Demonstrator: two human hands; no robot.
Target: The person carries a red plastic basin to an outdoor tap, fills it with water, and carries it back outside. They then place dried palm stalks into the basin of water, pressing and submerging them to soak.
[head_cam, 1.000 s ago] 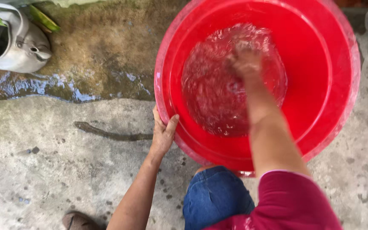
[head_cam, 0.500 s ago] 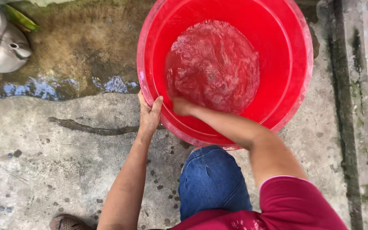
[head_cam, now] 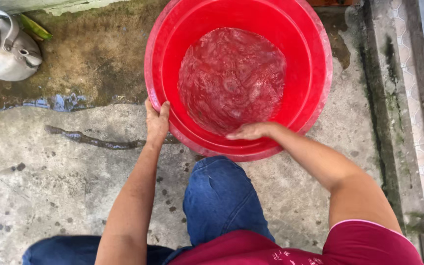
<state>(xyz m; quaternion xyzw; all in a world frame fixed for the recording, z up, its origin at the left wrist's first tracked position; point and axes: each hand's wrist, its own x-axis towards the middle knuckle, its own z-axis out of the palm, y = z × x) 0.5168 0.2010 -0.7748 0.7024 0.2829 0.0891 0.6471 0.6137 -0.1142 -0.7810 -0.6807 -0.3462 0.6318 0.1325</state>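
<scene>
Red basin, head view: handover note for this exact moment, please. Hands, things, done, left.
Left hand: gripping the outer rim of the red basin on its near-left side.
Right hand: inside the basin at the near wall, at the water's edge, holding nothing visible.
Basin sits on the concrete floor, part-filled with water that is rippled. Metal kettle stands far left, untouched.
Done: basin has water in it and it is stirred up.
Left: the water is still in the basin; it has not been tipped out.
</scene>
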